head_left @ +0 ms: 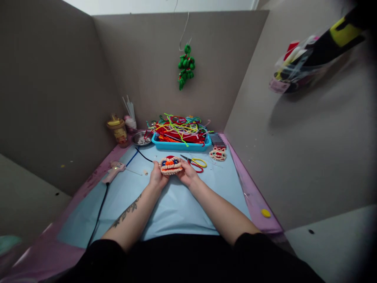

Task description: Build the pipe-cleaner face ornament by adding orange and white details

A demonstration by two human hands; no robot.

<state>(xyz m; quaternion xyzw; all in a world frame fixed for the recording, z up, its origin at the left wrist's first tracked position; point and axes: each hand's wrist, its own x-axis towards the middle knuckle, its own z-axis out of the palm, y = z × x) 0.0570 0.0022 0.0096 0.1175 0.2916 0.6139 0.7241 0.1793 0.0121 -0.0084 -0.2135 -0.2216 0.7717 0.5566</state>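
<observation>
A lion-like face made of cream, orange, red and blue fuzzy stems (171,165) is held upright between my two hands above the blue sheet. My left hand (159,176) grips its left edge, and my right hand (187,173) grips its right edge. A dark stem (144,155) reaches from the upper left to my left hand. Just beyond my right hand lie open scissors with yellow and red handles (198,163). A similar, smaller face (218,154) rests farther right.
A blue tray (182,146) heaped with colourful stems stands at the back, beside a metal bowl (141,138) and a cup (120,133). At left lies a glue gun (114,171) with a cord. Grey partitions (176,35) enclose the table; a green ornament (186,67) hangs behind.
</observation>
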